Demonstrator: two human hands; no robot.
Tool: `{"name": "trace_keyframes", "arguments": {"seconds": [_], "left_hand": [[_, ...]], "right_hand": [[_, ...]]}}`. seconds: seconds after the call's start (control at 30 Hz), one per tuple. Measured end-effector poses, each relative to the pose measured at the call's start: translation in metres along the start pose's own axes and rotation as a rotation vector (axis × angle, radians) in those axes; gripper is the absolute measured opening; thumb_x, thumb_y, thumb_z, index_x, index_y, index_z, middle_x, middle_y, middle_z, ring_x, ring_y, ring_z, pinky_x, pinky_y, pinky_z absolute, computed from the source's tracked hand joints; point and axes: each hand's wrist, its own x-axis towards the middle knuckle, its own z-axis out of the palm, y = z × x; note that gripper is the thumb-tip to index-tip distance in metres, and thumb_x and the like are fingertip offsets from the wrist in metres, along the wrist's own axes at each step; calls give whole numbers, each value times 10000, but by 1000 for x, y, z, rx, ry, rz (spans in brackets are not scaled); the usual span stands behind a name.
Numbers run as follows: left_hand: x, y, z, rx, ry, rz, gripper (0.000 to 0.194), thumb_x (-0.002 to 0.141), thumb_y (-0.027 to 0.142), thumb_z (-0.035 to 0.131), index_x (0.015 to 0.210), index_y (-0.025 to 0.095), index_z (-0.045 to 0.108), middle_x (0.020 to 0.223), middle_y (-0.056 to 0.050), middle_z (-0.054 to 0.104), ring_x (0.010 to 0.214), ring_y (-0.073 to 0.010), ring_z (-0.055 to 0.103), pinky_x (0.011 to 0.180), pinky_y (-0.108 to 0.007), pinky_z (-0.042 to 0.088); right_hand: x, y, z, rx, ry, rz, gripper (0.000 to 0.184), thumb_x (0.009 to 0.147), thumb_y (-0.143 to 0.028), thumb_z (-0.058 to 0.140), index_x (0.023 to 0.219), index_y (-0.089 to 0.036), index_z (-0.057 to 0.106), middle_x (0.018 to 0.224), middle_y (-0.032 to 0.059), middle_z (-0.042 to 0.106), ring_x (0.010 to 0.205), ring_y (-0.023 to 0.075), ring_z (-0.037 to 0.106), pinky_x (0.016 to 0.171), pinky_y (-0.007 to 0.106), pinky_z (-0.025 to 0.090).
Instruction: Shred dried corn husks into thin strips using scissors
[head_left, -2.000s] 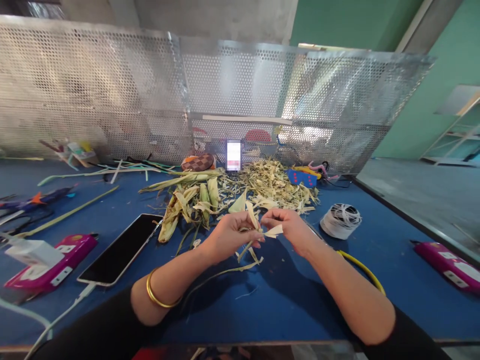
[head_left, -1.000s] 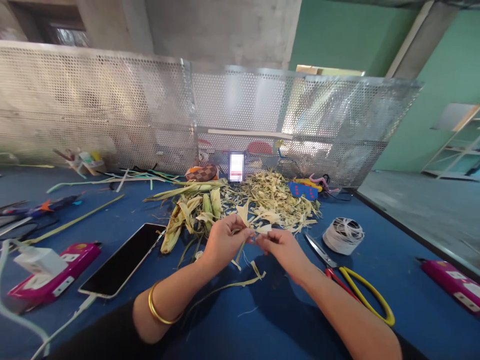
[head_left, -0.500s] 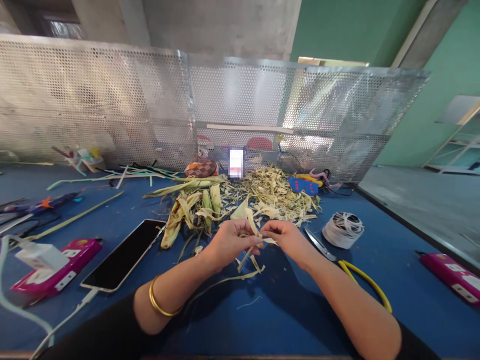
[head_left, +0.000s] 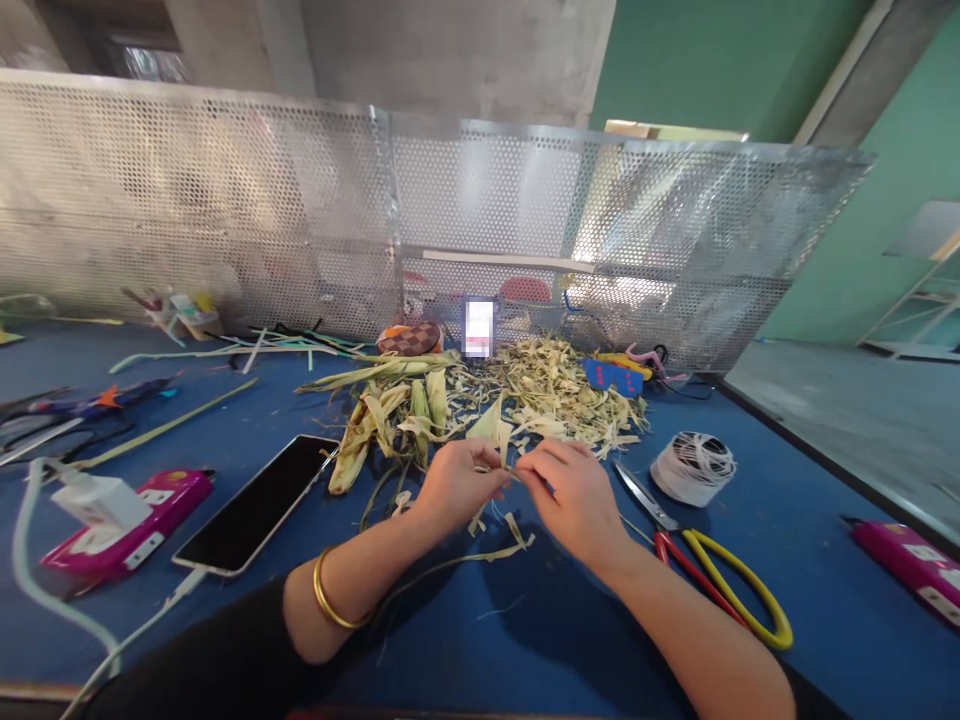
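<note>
My left hand [head_left: 459, 487] and my right hand [head_left: 571, 492] meet over the blue table, both with fingers closed in a pinch. Between their fingertips is a pale corn husk [head_left: 491, 425], whose pointed end stands up behind the fingers. Exactly how it is folded or tied cannot be made out, as the fingers cover that part. Just below the hands, a thin husk strip [head_left: 491, 555] and small scraps lie on the table. Larger corn husks [head_left: 356, 445] lie beyond my left hand. A heap of shredded husk [head_left: 551, 385] is beyond my right hand.
Scissors with red and yellow handles [head_left: 739, 585] and a ball of white string [head_left: 691, 470] lie right of my right hand. At left are a charging phone [head_left: 255, 508] and a magenta power strip [head_left: 142, 530]. A perforated metal screen [head_left: 487, 185] borders the table's back.
My right hand has turned over the husk, fingertips now nearer my left hand's. The red scissor handle now shows. The whole view has shifted slightly.
</note>
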Motion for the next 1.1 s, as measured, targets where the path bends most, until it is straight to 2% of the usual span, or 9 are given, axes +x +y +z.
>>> {"name": "trace_keyframes", "arguments": {"seconds": [0.13,0.27,0.4,0.6,0.73,0.83,0.97,1.03,1.1], "left_hand": [[-4,9,2,-244,-204,-125,119,628,192,667,622,158,554,573,12,651,498,-117,608,537,-229,472],[-5,14,0,-420,-262,-170,194,618,249,725,676,138,576,607,-13,668,510,-102,608,570,-230,488],[-2,11,-1,-495,-170,-156,223,627,265,735,699,131,572,642,-28,676,520,-89,605,568,-210,482],[2,3,2,-418,71,-63,156,650,241,698,723,146,598,648,-3,665,590,-121,624,644,-261,526],[4,-5,4,-248,70,-5,103,691,255,637,699,154,647,652,-7,668,608,-141,628,638,-255,515],[4,-10,5,-171,66,15,121,689,277,629,675,158,646,638,-5,659,617,-155,638,605,-243,502],[3,-11,6,-155,50,-9,87,673,251,620,668,167,646,624,7,656,574,-145,638,577,-229,491],[1,-8,7,-166,-3,-35,43,653,204,620,641,172,647,598,15,652,554,-134,628,571,-221,486],[-1,-4,8,-205,-70,-72,41,641,169,621,603,175,636,581,17,652,546,-124,619,560,-211,480]], "right_hand": [[6,16,-5,216,-70,230,155,799,-255,548,669,-191,603,669,2,564,653,149,497,629,274,350],[9,25,-2,636,-245,543,199,701,-352,612,613,-173,602,549,-33,518,553,119,433,571,256,332],[7,20,3,872,-265,633,272,629,-393,683,531,-160,583,493,-43,494,529,97,400,579,254,311],[1,3,13,998,-112,760,265,602,-395,708,551,-161,594,526,-28,512,529,104,416,571,262,319],[-3,-5,17,776,-71,652,277,722,-394,613,557,-175,571,540,-13,511,576,132,451,582,266,350],[-6,-6,14,389,-43,395,224,811,-334,540,669,-185,629,637,11,564,613,147,479,588,271,358],[-6,-4,6,-96,111,14,206,864,-250,490,761,-199,662,783,63,584,753,195,525,703,321,374],[-5,-2,4,-160,140,-60,191,861,-222,485,765,-197,649,858,84,599,832,216,537,756,344,379],[-3,2,3,-88,88,-15,184,861,-204,470,749,-198,617,833,66,620,802,200,553,755,336,391]]}}
